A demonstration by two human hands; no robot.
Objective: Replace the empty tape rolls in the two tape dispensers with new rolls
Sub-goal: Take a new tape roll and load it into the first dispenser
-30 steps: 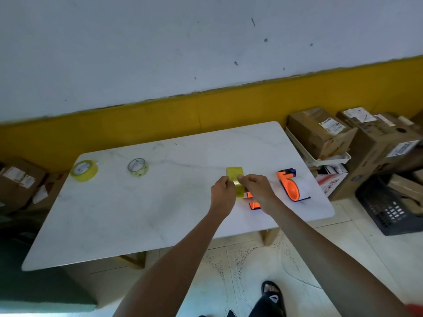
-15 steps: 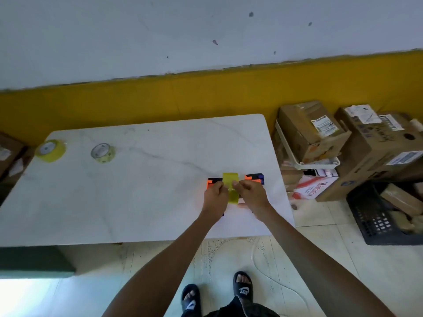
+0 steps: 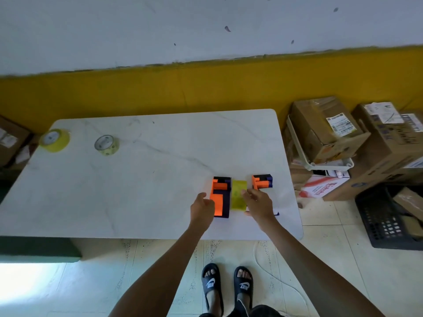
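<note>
Two orange and dark-blue tape dispensers stand near the front right of the white marble table [image 3: 137, 179]. The left dispenser [image 3: 220, 197] has my left hand [image 3: 202, 210] against its left side, fingers curled and thumb on the orange face. A yellow tape roll [image 3: 238, 194] stands on edge between the dispensers. My right hand [image 3: 258, 205] grips it from the right, fingertips on its top. The right dispenser [image 3: 262, 181] is partly hidden behind my right hand.
A full yellow tape roll [image 3: 54, 140] and a thinner, paler roll [image 3: 106, 145] lie flat at the table's far left. Cardboard boxes [image 3: 325, 129], a white rack and a black crate [image 3: 389, 216] crowd the floor to the right. The table's front edge is just below my hands.
Both hands held the yellow roll before. It now stands lower, between the dispensers, and my left hand has let go and shifted to the left dispenser. The view has tilted further down.
</note>
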